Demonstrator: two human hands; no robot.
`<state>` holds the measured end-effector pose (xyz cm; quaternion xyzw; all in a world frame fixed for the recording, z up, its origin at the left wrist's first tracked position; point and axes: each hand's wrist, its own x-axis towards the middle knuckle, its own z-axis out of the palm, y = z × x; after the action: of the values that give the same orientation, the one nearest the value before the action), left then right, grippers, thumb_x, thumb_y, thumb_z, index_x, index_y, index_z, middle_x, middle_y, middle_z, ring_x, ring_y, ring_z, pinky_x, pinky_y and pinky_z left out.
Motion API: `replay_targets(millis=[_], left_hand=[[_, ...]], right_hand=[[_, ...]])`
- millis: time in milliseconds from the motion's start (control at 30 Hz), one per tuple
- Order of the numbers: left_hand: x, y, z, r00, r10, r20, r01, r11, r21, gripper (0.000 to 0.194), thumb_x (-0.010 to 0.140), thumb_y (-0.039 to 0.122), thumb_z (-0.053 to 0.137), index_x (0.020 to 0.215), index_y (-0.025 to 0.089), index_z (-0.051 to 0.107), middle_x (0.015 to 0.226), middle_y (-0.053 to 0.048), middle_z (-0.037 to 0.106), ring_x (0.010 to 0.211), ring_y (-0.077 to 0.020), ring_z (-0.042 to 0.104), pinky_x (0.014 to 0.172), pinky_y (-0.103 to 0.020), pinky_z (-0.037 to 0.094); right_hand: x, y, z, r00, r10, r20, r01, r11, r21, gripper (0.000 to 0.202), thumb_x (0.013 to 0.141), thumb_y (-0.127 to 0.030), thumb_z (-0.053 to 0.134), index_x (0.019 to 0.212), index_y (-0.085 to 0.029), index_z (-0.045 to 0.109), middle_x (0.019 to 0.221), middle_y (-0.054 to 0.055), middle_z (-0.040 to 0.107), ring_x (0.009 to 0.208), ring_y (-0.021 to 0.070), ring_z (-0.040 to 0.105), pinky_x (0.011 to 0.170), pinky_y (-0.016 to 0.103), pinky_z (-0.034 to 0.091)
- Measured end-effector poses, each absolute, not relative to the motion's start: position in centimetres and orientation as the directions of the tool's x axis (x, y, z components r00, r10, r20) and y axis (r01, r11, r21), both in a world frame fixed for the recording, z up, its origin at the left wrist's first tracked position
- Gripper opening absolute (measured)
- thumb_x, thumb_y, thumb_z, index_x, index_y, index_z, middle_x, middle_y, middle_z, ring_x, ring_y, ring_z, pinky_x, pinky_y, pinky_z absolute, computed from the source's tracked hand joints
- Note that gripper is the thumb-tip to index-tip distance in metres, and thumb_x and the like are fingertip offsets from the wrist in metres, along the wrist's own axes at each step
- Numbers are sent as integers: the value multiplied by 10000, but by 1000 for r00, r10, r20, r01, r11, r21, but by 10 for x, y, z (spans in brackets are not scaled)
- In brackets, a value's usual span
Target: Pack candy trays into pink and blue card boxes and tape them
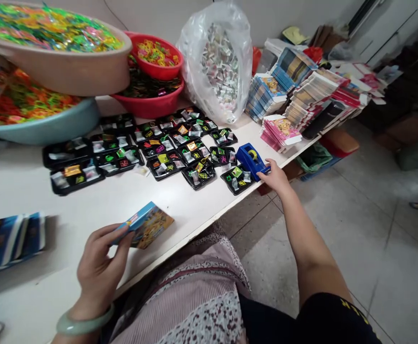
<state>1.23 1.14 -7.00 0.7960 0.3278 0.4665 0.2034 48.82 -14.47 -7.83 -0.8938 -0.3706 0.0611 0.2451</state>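
My left hand is closed on a small blue picture box, pinching its left end between thumb and fingers just over the white table. Out to the right, my right hand has thumb and fingers around the front end of a blue tape dispenser, which holds a yellowish roll. Whether a strip of tape is between these fingers is too small to tell. Right beside the dispenser lies a black tray of small coloured pieces and packets.
Several similar black trays cover the table's middle. Behind them stand a red basin, a blue basin and a clear bag of packets. Stacked flat boxes fill the right end. Blue boxes lie at left.
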Motion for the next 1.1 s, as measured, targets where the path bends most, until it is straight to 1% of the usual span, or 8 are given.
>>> replay_targets(millis=[233, 367, 500, 633, 733, 833, 967, 1100], left_hand=[[15, 12, -65, 350, 733, 583, 314, -679, 664, 297, 735, 167, 718, 1000, 297, 684, 970, -7, 672, 842, -182, 661, 664, -316, 567], [16, 11, -63, 348, 750, 563, 306, -658, 688, 304, 737, 169, 713, 1011, 297, 680, 1015, -13, 692, 901, -201, 676, 722, -342, 588], [16, 10, -65, 372, 776, 509, 292, -618, 730, 320, 737, 195, 713, 1033, 308, 673, 1051, -14, 701, 932, -220, 683, 804, -393, 601], [18, 10, -65, 400, 755, 520, 288, -642, 710, 327, 730, 183, 716, 1034, 296, 675, 1041, -19, 704, 927, -217, 685, 801, -380, 602], [19, 9, -63, 418, 738, 529, 282, -659, 697, 344, 730, 175, 716, 1044, 308, 674, 1042, -16, 703, 921, -216, 687, 790, -375, 603], [19, 7, -62, 427, 734, 528, 288, -664, 690, 373, 737, 170, 709, 1070, 333, 668, 1061, -12, 699, 928, -219, 684, 800, -388, 600], [18, 6, -63, 435, 729, 529, 287, -669, 686, 399, 738, 156, 709, 1091, 335, 664, 1072, -13, 697, 942, -220, 682, 793, -383, 599], [19, 8, -63, 433, 732, 527, 293, -667, 685, 387, 745, 163, 704, 1089, 336, 663, 1070, -9, 698, 936, -215, 680, 784, -376, 598]], right_hand=[[451, -136, -78, 720, 688, 92, 634, -598, -490, 695, 728, -424, 692, 1325, -130, 494, 1112, 160, 660, 952, 308, 654, 840, 435, 499], [441, -141, -78, 670, 727, 150, 664, -497, -559, 708, 747, -517, 691, 1323, -151, 501, 1122, 162, 655, 995, 303, 633, 840, 437, 501], [448, -148, -70, 617, 743, 257, 721, -404, -564, 395, 874, -455, 555, 1141, -180, 651, 1099, 132, 628, 904, 241, 625, 842, 410, 501], [457, -144, -61, 630, 761, 153, 721, -499, -481, 228, 832, -374, 617, 889, -200, 754, 968, 91, 599, 819, 215, 607, 843, 389, 495], [459, -139, -64, 694, 714, 90, 584, -485, -651, 148, 756, -344, 683, 801, -226, 759, 884, 48, 597, 757, 183, 590, 837, 377, 508], [454, -140, -78, 763, 645, 41, 362, -374, -854, 233, 706, -420, 697, 788, -205, 735, 918, 48, 620, 745, 175, 607, 765, 375, 555], [441, -146, -96, 807, 591, 4, 247, -331, -911, 430, 750, -568, 603, 924, -188, 702, 1052, 74, 620, 700, 148, 633, 630, 346, 593], [437, -151, -99, 834, 551, 16, 203, -279, -939, 436, 679, -590, 692, 870, -197, 690, 1060, 82, 628, 740, 165, 648, 639, 351, 610]])
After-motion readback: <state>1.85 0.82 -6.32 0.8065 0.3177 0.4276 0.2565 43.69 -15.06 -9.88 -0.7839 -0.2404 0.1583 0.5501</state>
